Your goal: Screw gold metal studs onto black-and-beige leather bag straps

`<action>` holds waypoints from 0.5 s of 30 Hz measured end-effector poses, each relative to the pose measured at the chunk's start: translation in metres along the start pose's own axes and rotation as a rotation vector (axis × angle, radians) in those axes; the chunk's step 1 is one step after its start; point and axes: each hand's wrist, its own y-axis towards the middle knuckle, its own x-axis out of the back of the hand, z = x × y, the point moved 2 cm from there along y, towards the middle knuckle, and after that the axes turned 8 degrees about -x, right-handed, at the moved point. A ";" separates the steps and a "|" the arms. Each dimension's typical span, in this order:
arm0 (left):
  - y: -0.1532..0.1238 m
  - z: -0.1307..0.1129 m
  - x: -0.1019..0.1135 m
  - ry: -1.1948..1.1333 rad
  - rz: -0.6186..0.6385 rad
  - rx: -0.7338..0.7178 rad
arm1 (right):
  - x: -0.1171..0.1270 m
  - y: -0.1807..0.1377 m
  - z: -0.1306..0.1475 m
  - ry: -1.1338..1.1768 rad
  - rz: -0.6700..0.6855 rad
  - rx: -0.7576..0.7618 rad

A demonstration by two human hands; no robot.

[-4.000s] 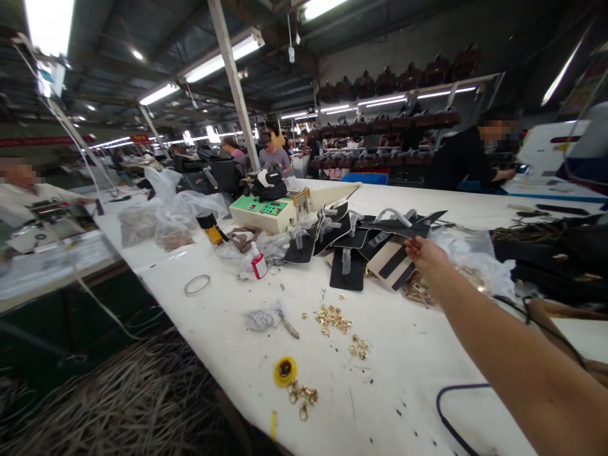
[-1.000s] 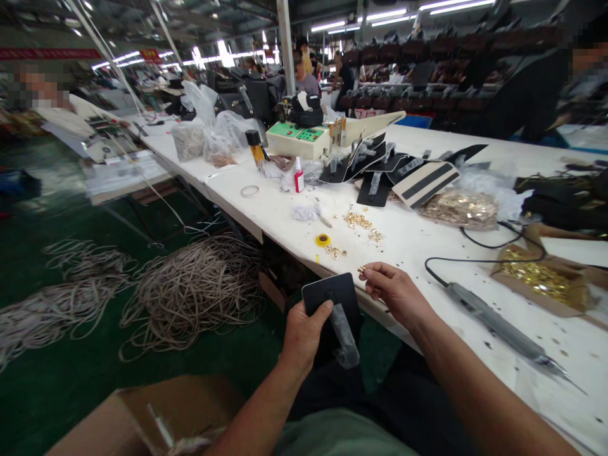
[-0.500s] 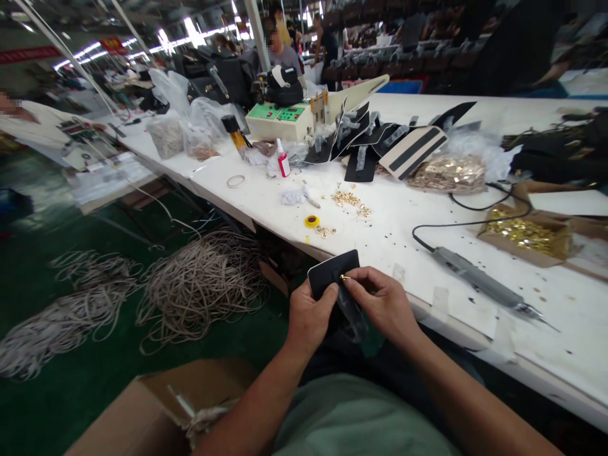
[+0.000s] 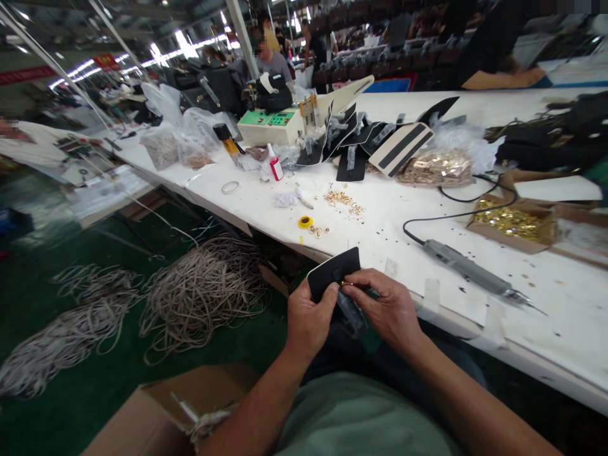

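Note:
My left hand (image 4: pixel 311 316) is closed on a black leather panel (image 4: pixel 332 269) with a pale edge, its thumb pressing on the face. A small gold metal fitting (image 4: pixel 344 284) sits at the panel, pinched between the thumb and forefinger of my right hand (image 4: pixel 384 307). The fingertips of both hands nearly meet there. Below the panel hangs a strip wrapped in clear plastic (image 4: pixel 351 315). On the table beyond lie loose gold fittings (image 4: pixel 339 198) and a yellow tape roll (image 4: pixel 305 222).
The white table (image 4: pixel 380 253) carries a grey electric screwdriver (image 4: pixel 470 269), a cardboard box of gold parts (image 4: pixel 513 221), stacked black panels (image 4: pixel 351 161), a red-labelled bottle (image 4: pixel 274 163) and a green-panelled machine (image 4: pixel 270 126). Coiled cord (image 4: pixel 204 291) lies on the floor; an open carton (image 4: pixel 142 411) stands lower left.
My right fingers have closed in further over the gold fitting, covering more of it. The view has shifted slightly to the right. At the back right, a person's forearm has come into sight.

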 end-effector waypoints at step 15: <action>-0.003 -0.005 0.000 0.200 0.043 -0.148 | 0.007 0.000 0.010 -0.032 -0.031 0.041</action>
